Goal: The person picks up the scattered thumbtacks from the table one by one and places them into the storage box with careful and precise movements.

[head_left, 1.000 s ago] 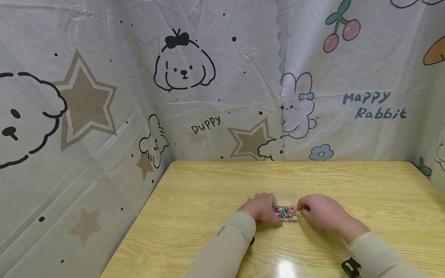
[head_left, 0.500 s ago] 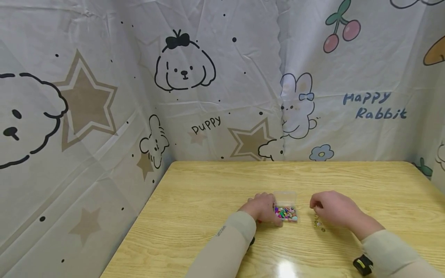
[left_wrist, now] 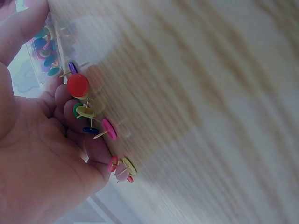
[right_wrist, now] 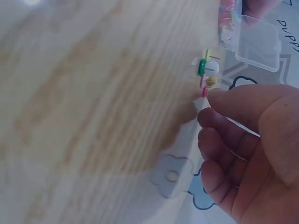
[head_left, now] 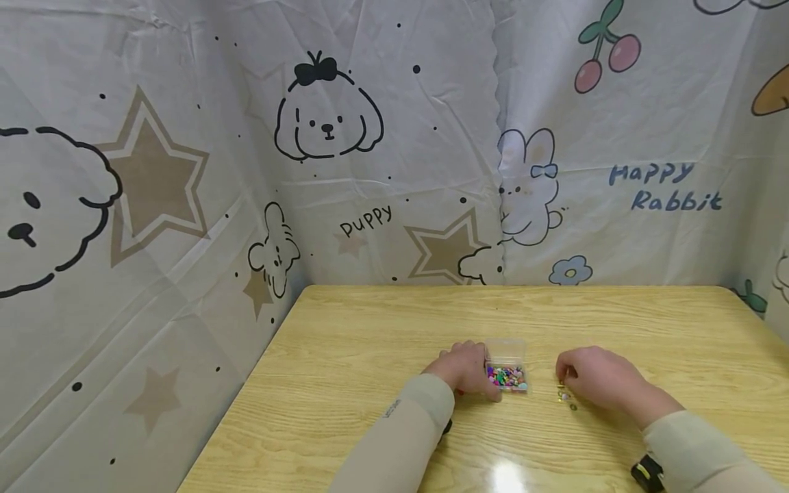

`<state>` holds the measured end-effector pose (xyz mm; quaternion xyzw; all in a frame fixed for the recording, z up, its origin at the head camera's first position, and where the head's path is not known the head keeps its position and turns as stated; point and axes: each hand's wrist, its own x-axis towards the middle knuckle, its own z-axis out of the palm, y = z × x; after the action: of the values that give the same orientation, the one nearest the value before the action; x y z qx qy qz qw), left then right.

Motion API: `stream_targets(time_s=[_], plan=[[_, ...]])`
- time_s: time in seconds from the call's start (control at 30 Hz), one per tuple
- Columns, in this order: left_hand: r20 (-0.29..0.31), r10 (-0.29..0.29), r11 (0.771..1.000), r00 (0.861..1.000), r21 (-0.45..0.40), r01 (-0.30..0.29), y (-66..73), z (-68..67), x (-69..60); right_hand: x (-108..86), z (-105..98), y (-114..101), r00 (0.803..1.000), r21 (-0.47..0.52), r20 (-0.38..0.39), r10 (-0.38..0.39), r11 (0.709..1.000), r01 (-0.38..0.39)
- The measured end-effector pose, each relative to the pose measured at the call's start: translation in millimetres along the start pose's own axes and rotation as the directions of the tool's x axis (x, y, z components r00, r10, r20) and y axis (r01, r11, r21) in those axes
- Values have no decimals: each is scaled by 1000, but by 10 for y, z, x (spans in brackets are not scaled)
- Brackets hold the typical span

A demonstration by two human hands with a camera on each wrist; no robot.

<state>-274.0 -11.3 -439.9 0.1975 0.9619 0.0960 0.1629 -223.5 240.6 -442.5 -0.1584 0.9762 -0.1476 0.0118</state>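
Left of the right hand (head_left: 600, 375), its hold unclear, the left hand (head_left: 464, 370) grips the tack box (head_left: 507, 361).

The right grip (head_left: 594, 376) has shifted rightward from the box (head_left: 507, 352), uncovering some tacks (head_left: 565, 397).

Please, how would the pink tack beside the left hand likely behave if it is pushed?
The pink tack may roll in an arc, since its round head leans on its rim. It is probably light: its head looks thin.
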Motion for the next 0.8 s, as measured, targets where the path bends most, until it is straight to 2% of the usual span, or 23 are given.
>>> stream_targets(time_s=[0.2, 0.5, 0.8], plan=[[0, -4, 1000, 1000, -4, 4, 3, 8, 3, -9, 45, 24, 999, -13, -14, -32, 999, 31], [3, -15, 999, 1000, -30, 15, 13, -4, -25, -3, 42, -2, 1000, -21, 6, -7, 1000, 7], [-5, -19, 1000, 1000, -21, 19, 14, -4, -11, 6, 29, -125, 999, -19, -33, -34, 999, 33]])
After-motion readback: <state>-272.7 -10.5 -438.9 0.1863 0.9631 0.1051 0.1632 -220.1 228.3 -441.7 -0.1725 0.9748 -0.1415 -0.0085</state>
